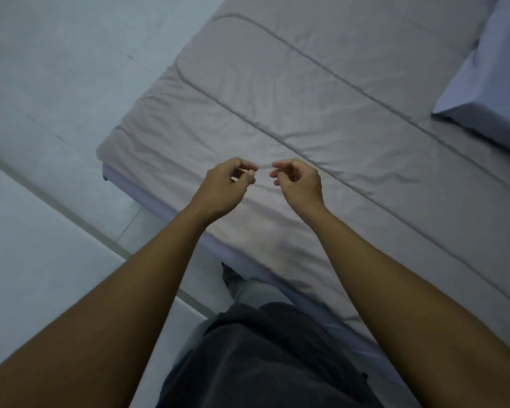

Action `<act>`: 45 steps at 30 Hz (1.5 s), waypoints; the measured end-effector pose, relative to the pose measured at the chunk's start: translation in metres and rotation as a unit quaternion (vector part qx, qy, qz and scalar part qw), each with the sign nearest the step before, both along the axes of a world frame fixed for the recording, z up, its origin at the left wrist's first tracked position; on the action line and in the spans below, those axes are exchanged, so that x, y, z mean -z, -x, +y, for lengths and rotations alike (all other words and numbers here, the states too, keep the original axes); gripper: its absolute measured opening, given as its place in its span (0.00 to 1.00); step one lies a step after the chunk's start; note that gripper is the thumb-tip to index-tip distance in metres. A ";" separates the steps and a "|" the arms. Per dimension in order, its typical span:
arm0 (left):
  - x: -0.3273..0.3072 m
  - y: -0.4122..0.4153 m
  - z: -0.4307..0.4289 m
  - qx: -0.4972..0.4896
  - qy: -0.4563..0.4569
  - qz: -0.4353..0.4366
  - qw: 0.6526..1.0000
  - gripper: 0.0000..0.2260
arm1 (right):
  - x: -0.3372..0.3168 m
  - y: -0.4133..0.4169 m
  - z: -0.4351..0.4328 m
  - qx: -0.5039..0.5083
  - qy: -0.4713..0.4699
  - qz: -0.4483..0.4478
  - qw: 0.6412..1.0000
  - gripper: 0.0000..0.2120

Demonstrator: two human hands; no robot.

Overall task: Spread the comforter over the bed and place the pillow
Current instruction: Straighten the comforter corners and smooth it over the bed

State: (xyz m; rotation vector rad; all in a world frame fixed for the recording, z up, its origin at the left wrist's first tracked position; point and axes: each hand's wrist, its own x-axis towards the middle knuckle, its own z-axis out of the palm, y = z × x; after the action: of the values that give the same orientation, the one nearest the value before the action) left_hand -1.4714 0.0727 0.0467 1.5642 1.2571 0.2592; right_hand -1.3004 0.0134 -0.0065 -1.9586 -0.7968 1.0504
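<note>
Above the near edge of the bed (pixel 152 193), a person's left hand (pixel 227 184) and right hand (pixel 299 181) hover side by side, fingers loosely curled, gripping nothing. Beneath them the grey comforter (pixel 277 113) lies spread flat, lightly creased. A pale blue pillow (pixel 489 83) rests well beyond the right hand. Tiled floor (pixel 56 83) lies left of the left hand.

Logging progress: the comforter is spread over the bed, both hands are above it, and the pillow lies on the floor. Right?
Not quite: the head view shows the pillow on the bed instead. The comforter is spread, with the left hand and right hand above it.
</note>
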 end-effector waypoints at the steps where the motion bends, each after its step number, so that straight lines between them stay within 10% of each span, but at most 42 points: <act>1: -0.001 0.014 0.019 -0.001 -0.002 0.011 1.000 0.09 | 0.001 0.011 0.016 0.001 0.005 0.007 1.000 0.13; 19: 0.007 0.130 0.276 0.209 0.029 0.034 0.977 0.08 | 0.008 0.152 0.177 0.200 0.036 -0.011 0.979 0.15; 45: 0.040 0.126 0.409 0.493 0.037 0.044 0.868 0.09 | 0.071 0.334 0.226 0.598 0.125 0.192 0.768 0.13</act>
State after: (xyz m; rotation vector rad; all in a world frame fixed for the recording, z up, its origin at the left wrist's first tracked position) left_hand -1.5971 0.4821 0.0069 1.9561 0.3885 -0.5180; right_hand -1.6348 0.2393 -0.0778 -1.7983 0.8289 0.6646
